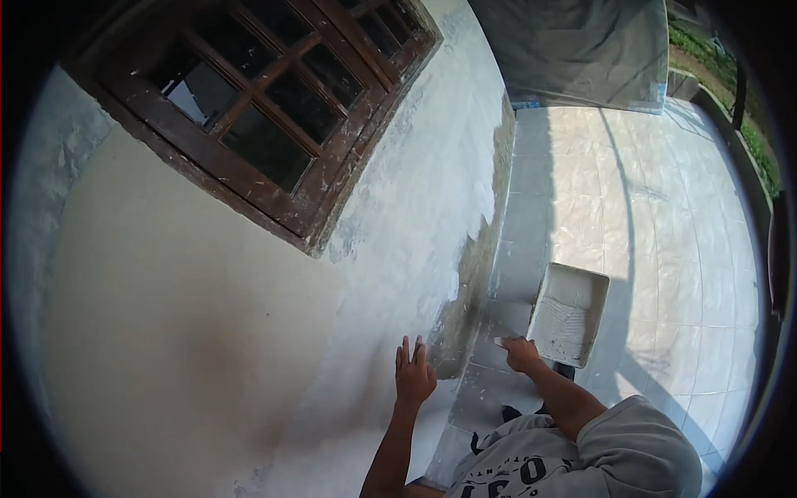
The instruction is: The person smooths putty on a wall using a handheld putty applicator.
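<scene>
My left hand [415,378] is raised at the lower wall [390,307], its fingers stretched out and parted, with nothing in them. Beside it, fresh-looking white coating borders a bare grey-brown strip [475,286] along the wall's foot. My right hand [523,355] is closed, over the floor just left of a paint tray [599,319]. A small whitish tip [500,341] sticks out of that fist toward the wall; I cannot tell what kind of tool it belongs to. White paint [564,319] lies in the tray, whose near part has a ribbed slope.
A brown wooden window [274,100] with several panes is set in the wall at upper left. Pale tiles cover the floor [664,249], partly sunlit. A grey sheet [581,50] hangs at the far end. A low kerb [726,137] edges the right side, grass beyond it.
</scene>
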{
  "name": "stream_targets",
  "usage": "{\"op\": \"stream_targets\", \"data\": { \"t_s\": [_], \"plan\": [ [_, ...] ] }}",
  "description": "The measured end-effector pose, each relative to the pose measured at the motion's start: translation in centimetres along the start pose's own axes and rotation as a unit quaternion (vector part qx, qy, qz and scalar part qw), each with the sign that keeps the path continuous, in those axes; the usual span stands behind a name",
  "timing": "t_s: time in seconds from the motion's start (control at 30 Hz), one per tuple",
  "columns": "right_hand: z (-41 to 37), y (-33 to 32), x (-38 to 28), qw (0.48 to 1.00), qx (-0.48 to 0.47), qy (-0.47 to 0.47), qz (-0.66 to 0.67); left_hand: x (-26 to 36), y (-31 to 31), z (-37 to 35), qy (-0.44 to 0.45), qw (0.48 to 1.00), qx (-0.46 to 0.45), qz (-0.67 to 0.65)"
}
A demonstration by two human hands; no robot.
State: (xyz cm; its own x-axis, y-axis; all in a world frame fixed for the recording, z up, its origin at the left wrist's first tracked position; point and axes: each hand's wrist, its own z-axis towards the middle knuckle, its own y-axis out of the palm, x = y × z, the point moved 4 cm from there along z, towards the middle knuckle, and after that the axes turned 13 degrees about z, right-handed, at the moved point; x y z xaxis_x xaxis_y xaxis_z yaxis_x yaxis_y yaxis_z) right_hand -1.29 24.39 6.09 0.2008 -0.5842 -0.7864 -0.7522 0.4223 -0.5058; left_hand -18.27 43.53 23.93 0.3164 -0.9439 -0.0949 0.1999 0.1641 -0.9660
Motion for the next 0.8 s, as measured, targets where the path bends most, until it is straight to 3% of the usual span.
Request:
{"op": "stream_targets", "data": {
  "t_s": [0.07, 0.13, 0.27, 0.37, 0.5, 0.63, 0.73, 0.8],
  "plan": [
    [-2.3, -3.4, 5.8, 0.992, -0.012, 0.128, 0.012, 4.1, 6.5, 1.2, 0.019, 0.996, -0.082, -0.039],
    [-4.1, -5.9, 10.9, 0.981, 0.018, 0.191, 0.003, 8.5, 11.9, 2.1, 0.01, 0.978, -0.2, -0.06],
    [-7.3, -10.5, 16.4, 0.966, 0.08, 0.242, 0.05, 18.5, 15.4, 4.4, 0.083, 0.961, -0.255, -0.068],
    [-7.1, -12.9, 17.8, 0.975, 0.092, 0.201, 0.017, 24.4, 17.8, 6.9, 0.127, 0.933, -0.318, -0.108],
    [-4.8, -13.0, 19.8, 0.98, 0.122, 0.156, 0.007, 28.5, 19.7, 8.7, 0.171, 0.931, -0.293, -0.134],
    [-2.7, -12.7, 20.2, 0.971, 0.184, 0.151, 0.015, 29.9, 21.1, 10.7, 0.215, 0.921, -0.301, -0.121],
    [-0.6, -11.5, 21.3, 0.967, 0.166, 0.188, 0.038, 30.1, 24.0, 11.8, 0.24, 0.912, -0.315, -0.108],
    [0.5, -11.0, 21.7, 0.961, 0.227, 0.158, -0.008, 30.0, 25.9, 12.1, 0.247, 0.904, -0.33, -0.112]
  ]
}}
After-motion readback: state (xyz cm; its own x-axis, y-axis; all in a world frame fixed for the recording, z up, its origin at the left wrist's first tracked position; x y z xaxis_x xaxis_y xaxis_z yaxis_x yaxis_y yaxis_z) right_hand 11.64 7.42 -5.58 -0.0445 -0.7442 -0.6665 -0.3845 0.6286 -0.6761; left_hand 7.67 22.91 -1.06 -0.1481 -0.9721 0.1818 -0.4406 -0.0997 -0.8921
